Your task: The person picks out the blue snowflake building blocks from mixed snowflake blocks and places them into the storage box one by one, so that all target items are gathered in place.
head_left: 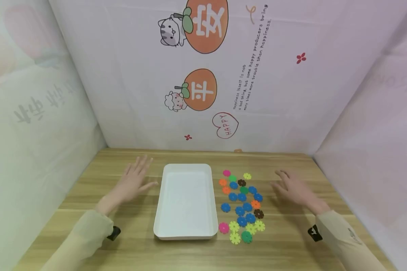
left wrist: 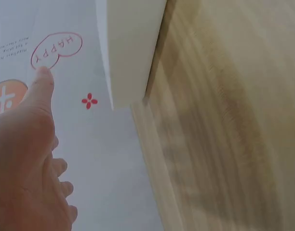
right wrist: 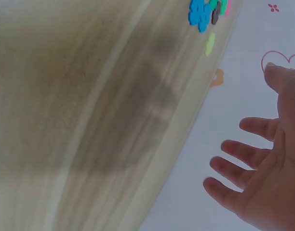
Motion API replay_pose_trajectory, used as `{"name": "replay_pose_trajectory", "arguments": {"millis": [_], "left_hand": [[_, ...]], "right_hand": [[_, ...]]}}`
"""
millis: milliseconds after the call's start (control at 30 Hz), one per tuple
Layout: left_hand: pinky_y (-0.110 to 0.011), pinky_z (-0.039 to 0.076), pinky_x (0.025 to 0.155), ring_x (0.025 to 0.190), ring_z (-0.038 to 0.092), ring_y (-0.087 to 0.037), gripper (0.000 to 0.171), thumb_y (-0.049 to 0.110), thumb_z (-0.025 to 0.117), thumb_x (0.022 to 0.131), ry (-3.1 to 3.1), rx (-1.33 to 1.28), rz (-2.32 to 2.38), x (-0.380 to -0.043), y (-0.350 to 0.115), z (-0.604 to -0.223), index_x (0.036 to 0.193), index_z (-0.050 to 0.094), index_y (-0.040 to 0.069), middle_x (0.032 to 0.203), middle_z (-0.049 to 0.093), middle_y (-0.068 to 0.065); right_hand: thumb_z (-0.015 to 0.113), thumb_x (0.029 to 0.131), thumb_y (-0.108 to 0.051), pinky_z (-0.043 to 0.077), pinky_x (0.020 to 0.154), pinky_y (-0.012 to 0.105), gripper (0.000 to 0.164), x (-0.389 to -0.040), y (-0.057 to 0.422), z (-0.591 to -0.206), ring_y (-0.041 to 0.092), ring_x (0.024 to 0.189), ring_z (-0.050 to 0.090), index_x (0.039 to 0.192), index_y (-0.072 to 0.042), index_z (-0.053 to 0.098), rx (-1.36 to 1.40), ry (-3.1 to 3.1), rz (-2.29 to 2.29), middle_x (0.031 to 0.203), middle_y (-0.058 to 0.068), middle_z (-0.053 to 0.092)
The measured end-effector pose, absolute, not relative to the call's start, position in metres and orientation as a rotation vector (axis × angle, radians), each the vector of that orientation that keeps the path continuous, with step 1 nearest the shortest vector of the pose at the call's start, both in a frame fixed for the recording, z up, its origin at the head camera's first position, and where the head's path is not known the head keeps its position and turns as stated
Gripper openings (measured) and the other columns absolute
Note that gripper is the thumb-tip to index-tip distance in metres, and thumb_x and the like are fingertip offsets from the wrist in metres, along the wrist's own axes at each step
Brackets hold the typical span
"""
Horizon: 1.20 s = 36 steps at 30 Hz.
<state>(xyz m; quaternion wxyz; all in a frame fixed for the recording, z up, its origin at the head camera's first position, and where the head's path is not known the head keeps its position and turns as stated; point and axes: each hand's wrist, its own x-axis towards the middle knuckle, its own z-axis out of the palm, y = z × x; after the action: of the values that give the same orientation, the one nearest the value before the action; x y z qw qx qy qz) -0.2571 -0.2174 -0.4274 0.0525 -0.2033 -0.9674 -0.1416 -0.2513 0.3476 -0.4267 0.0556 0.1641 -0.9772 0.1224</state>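
Note:
My left hand (head_left: 131, 184) is to the left of a white tray (head_left: 215, 210), fingers spread and thumb towards the tray's side. Nothing is in it, as the left wrist view of the hand (left wrist: 27, 159) also shows. The tray is shallow and rectangular, with a bare inside. Right of it lie several flat, notched plastic discs in blue, yellow, orange, pink, green and brown, among them a blue disc (head_left: 225, 207) and a dark green disc (head_left: 247, 237). My right hand (head_left: 293, 188) hovers to the right of these discs, its fingers loosely bent and holding nothing.
A wooden table (head_left: 190, 256) carries everything. White printed cloth walls enclose it at the back (head_left: 139, 113), left and right. A dark wrist strap (head_left: 113, 233) shows at the left sleeve, another strap (head_left: 314, 233) at the right.

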Motion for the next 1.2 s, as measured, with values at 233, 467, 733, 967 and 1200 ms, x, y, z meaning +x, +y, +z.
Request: {"name": "replay_pose_trajectory", "arguments": {"millis": [233,467,733,967,1200], "left_hand": [[-0.068,0.009,0.121,0.153,0.01,-0.046,0.09,0.052,0.057,0.096,-2.916,-0.701,-0.38,-0.247,-0.207,-0.439,0.159,0.014,0.006,0.167,0.01,-0.019],[-0.069,0.018,0.119,0.152,0.019,-0.042,0.082,0.051,0.055,0.098,-2.896,-0.786,-0.349,-0.242,-0.198,-0.454,0.158,0.023,0.005,0.166,0.017,-0.018],[-0.069,0.018,0.119,0.152,0.022,-0.039,0.073,0.048,0.051,0.101,-2.913,-0.824,-0.358,-0.239,-0.19,-0.46,0.156,0.028,0.005,0.165,0.022,-0.016],[-0.068,0.016,0.12,0.152,0.025,-0.038,0.068,0.043,0.049,0.103,-2.913,-0.852,-0.331,-0.239,-0.187,-0.462,0.156,0.028,0.005,0.164,0.024,-0.016],[-0.067,0.017,0.12,0.151,0.028,-0.037,0.065,0.042,0.047,0.104,-2.9,-0.876,-0.322,-0.238,-0.186,-0.467,0.156,0.03,0.005,0.163,0.027,-0.016]], "right_hand": [[0.065,0.096,-0.024,0.054,0.09,0.058,0.049,-0.248,0.339,-0.436,0.046,0.11,0.06,0.13,0.01,0.054,0.614,-2.967,0.599,0.125,0.031,0.058],[0.07,0.09,-0.014,0.06,0.08,0.038,0.043,-0.253,0.332,-0.445,0.031,0.094,0.068,0.122,0.013,0.058,0.702,-2.992,0.817,0.109,0.025,0.068],[0.074,0.086,-0.013,0.058,0.078,0.028,0.037,-0.254,0.321,-0.447,0.023,0.092,0.068,0.115,0.008,0.063,0.689,-3.062,0.909,0.104,0.019,0.07],[0.076,0.084,-0.014,0.053,0.074,0.019,0.032,-0.257,0.316,-0.453,0.016,0.087,0.065,0.109,0.004,0.066,0.658,-3.075,0.864,0.099,0.014,0.071],[0.078,0.084,-0.014,0.053,0.07,0.022,0.029,-0.256,0.312,-0.454,0.017,0.084,0.064,0.103,0.004,0.067,0.66,-3.065,0.876,0.096,0.014,0.07]]}}
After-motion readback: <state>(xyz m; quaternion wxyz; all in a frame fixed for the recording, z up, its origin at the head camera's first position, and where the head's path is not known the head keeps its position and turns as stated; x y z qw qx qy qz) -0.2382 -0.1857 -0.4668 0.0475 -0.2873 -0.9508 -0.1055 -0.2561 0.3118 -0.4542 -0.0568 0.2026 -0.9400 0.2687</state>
